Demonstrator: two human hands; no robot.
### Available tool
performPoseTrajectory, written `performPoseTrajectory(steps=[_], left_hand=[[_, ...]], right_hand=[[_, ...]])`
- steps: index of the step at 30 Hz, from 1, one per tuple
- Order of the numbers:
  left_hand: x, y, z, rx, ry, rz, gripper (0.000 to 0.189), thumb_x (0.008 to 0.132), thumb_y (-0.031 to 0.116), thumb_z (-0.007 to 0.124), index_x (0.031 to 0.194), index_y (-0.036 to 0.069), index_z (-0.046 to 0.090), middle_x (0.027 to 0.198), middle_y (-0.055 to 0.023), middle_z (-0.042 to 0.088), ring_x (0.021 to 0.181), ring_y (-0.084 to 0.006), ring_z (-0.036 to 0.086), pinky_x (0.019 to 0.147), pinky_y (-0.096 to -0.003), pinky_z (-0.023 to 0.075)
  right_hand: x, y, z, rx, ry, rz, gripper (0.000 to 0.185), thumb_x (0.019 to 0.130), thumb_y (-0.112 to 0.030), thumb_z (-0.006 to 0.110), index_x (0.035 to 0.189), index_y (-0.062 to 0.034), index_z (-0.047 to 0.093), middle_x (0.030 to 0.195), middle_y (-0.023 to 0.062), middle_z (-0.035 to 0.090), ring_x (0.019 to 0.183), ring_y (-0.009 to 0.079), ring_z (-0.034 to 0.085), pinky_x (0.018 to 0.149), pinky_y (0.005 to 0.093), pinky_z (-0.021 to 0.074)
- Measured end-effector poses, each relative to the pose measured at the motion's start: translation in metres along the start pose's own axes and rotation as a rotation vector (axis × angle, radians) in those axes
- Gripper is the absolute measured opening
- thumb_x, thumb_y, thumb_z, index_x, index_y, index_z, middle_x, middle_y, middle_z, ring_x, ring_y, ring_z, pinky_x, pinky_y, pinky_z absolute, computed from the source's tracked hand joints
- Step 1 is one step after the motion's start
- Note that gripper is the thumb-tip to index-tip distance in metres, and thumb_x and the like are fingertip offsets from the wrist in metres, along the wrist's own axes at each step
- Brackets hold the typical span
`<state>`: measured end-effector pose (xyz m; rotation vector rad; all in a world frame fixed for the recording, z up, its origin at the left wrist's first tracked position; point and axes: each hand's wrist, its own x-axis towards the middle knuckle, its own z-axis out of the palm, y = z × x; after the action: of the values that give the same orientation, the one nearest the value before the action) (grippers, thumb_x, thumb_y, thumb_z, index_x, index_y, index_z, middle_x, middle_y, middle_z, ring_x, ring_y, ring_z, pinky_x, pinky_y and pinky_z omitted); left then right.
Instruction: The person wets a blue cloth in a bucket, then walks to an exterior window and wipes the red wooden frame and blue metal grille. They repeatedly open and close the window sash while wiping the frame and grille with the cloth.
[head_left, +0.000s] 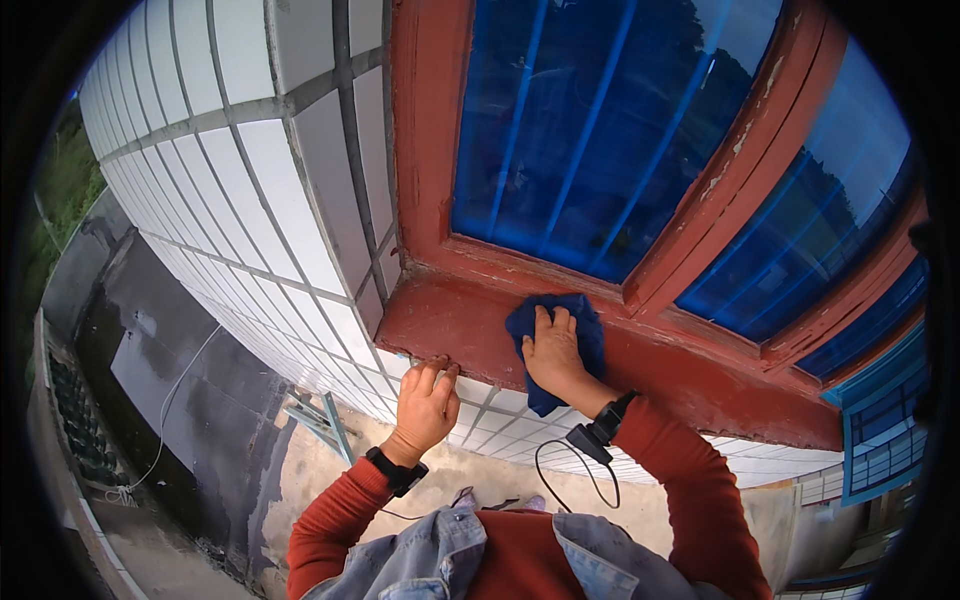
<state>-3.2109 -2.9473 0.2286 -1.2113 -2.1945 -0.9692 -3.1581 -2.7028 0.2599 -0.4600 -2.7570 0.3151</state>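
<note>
A dark blue cloth (590, 319) lies bunched on the red-painted window sill (457, 311), one end hanging over the front edge. My right hand (555, 356) presses down on it with the fingers spread across its top. To the left, my left hand (427, 401) rests its fingertips on the sill's front edge, where white tiles meet the paint. It holds nothing. Behind the cloth rises the red wooden window frame (540, 264), its paint chipped in places. Blue-tinted glass panes (592, 142) with light vertical bars fill the frame.
White wall tiles (247, 202) form a corner left of the window. A pale metal stand (324, 424) is on the concrete below. A thin cable (176, 382) crosses the dark wet-looking ground at left. A black cord (541, 469) dangles under my right wrist.
</note>
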Motion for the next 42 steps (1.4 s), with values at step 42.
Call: performPoseTrajectory(steps=[42], left_hand=[[0.022,0.032,0.021,-0.159,0.005,0.096,0.030,0.084,-0.007,0.057,0.114,0.000,0.058,0.136,-0.0229,0.048,0.119,-0.0413,0.049,0.101,-0.0475,0.0401]], right_hand=[[-0.234,0.408,-0.241,0.030,0.439,1.051,0.051,0.092,-0.041,0.059,0.122,0.0007,0.065,0.109,0.0300,0.069,0.107,0.0436,0.066,0.095,0.0465,0.0510]])
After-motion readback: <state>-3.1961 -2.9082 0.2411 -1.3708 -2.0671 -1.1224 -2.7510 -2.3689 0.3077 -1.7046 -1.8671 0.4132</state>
